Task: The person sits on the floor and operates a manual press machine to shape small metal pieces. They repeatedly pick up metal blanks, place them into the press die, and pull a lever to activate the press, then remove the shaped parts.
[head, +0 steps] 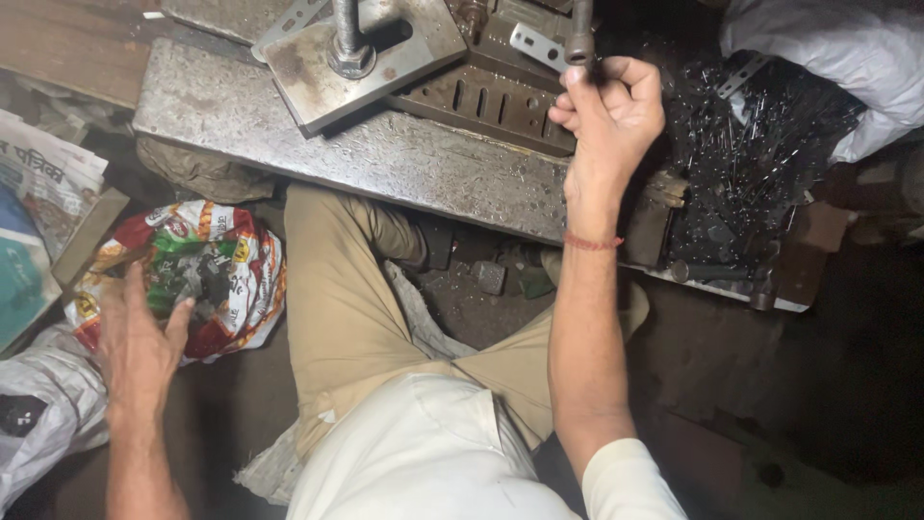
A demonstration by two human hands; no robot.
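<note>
Steel lever (580,34) clenched in right hand (608,106), left hand (138,337) spread loose above one colourful printed bag (207,274)

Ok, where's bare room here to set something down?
The steel bed is bare between the bolted plate and its front edge. Crowded: metal scraps beside the right hand, and the printed bag at the left hand.

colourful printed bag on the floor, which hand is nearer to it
Left. The left hand reaches over the colourful printed bag; the right hand is far away, gripping the metal handle.
</note>
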